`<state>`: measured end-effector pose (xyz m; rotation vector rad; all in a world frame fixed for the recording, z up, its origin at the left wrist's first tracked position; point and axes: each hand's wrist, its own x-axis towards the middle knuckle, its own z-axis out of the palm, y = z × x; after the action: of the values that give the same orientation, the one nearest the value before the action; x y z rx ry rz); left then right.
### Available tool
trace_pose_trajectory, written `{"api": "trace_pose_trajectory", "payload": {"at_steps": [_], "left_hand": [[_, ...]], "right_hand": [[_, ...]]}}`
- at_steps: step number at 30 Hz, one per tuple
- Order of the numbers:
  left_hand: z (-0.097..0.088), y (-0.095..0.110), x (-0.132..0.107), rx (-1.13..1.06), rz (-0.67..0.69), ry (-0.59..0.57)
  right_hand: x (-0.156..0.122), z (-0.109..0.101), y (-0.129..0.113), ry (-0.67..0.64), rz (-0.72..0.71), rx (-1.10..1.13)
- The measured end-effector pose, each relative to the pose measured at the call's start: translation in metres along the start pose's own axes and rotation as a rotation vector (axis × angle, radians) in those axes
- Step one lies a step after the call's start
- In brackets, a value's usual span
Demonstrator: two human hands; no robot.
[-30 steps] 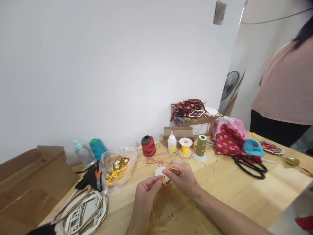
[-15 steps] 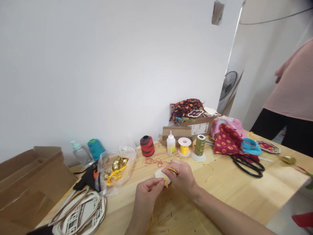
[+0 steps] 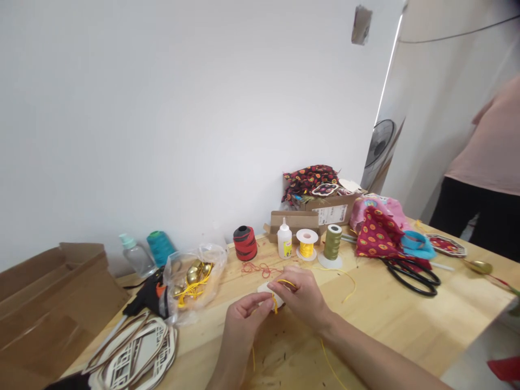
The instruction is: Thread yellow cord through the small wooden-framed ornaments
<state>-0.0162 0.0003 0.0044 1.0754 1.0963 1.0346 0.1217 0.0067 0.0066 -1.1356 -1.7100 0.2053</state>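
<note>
Low over the front middle of the table, both my hands are closed around a small white flat piece (image 3: 265, 287) with a yellow cord (image 3: 275, 304) at its near edge. My left hand (image 3: 247, 318) pinches the cord and the piece's edge between thumb and fingers. From the other side, my right hand (image 3: 300, 295) presses thumb against fingers on the piece, and a loop of the same cord arches over its fingers. Loose cord trails down below both wrists. Much of the white piece is hidden by my fingers.
Behind my hands stand a red-black thread cone (image 3: 245, 243), a glue bottle (image 3: 285, 241), a yellow cord spool (image 3: 306, 245) and an olive thread spool (image 3: 332, 244). Scissors (image 3: 414, 275) lie right; a bag of bells (image 3: 195, 279) and cut-out frames (image 3: 138, 349) lie left. A person (image 3: 487, 157) stands right.
My hands keep nearly the same place, with small finger shifts; less of the white piece shows. The person at the right has moved further right.
</note>
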Motion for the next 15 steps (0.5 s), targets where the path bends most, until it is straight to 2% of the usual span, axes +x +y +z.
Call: {"api": "trace_pose_trajectory", "payload": {"at_steps": [4, 8, 15], "left_hand": [[0.0019, 0.0018, -0.0015, 0.046, 0.031, -0.056], [0.0027, 0.0015, -0.0021, 0.073, 0.034, -0.104], [0.0047, 0.0046, -0.0051, -0.035, -0.034, 0.033]], "right_hand": [[-0.0028, 0.0011, 0.0004, -0.027, -0.03, -0.01], [-0.0035, 0.0019, 0.0001, 0.005, -0.017, -0.032], [0.0015, 0.0003, -0.0008, -0.008, 0.071, 0.02]]}}
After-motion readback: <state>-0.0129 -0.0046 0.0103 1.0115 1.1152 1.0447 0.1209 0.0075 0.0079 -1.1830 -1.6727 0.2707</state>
